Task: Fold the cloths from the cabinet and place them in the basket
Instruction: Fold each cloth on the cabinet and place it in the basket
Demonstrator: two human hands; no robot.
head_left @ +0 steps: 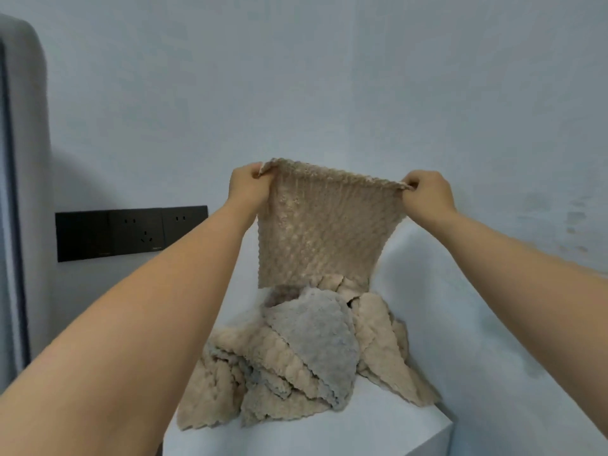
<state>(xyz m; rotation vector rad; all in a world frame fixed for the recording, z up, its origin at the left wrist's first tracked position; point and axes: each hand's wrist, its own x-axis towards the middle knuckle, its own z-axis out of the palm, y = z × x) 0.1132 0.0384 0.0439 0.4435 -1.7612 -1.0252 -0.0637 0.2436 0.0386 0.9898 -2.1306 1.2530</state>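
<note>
A beige cloth (322,225) is held spread in the air directly above the pile of cloths (279,373), its lower edge hanging just over the pile's top. Its upper left corner is pinched between the curled fingers and thumb of the left hand (250,179), and its upper right corner is pinched likewise by the right hand (427,192). Both hands are well above the pile. Beneath the pile is the white cabinet (378,429), and a grey cloth (322,337) is draped over the pile's front. No basket is seen.

The step in hand is judged to be the opening-out before the first fold. It is done well if the top edge is drawn taut and level, so that the cloth hangs square; the right corner is held slightly lower. The pinched corners should then be brought together evenly, edge matched to edge, with the hem lifted above the pile so that nothing is snagged. The fluffy fabric is expected to be limp, so the crease should be pressed flat.
</note>
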